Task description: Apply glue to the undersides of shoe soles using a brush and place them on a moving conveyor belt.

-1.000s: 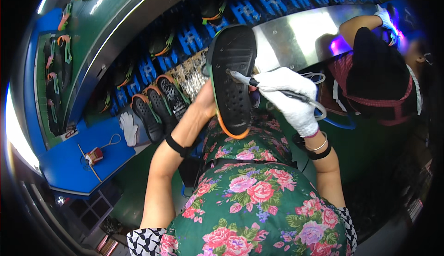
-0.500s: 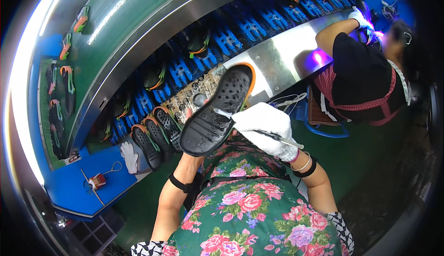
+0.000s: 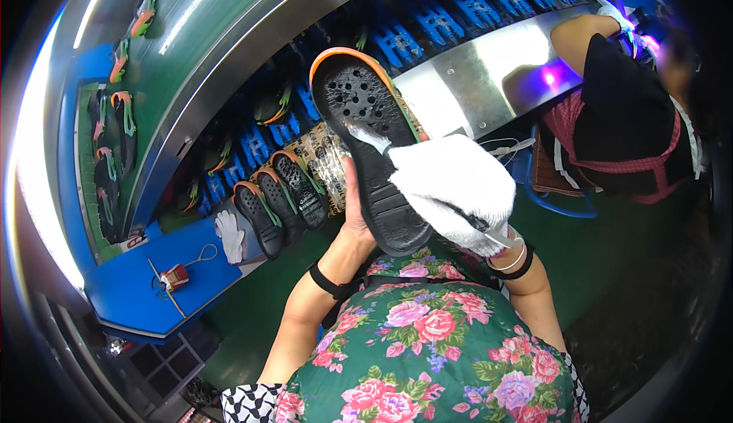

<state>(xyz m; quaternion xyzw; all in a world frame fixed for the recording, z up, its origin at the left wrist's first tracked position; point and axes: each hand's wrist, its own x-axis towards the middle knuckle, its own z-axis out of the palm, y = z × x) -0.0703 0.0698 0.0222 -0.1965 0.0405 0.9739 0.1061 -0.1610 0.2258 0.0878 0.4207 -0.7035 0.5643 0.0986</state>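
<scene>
A black shoe sole (image 3: 393,213) with an orange and green edge stands before me, toe end up. My bare left hand (image 3: 356,213) grips it from behind, with the thumb along its left edge. In my white-gloved right hand (image 3: 458,186) is a thin brush (image 3: 368,136), its pale tip touching the sole's inner face just below the holes. The brush's handle end sticks out near my right wrist. The surface around the tip looks shiny and wet. Most of my left fingers are hidden behind the sole.
Several similar soles (image 3: 304,194) lean side by side at the left, near a white glove (image 3: 230,234). A blue table (image 3: 134,289) holds a small red object (image 3: 175,276). Behind runs a conveyor with blue racks (image 3: 439,27). A co-worker (image 3: 634,110) sits at the right.
The sole has turned counterclockwise, its toe swinging up and left. The brush tip has moved from the sole's middle to just below the holes. My view has shifted slightly.
</scene>
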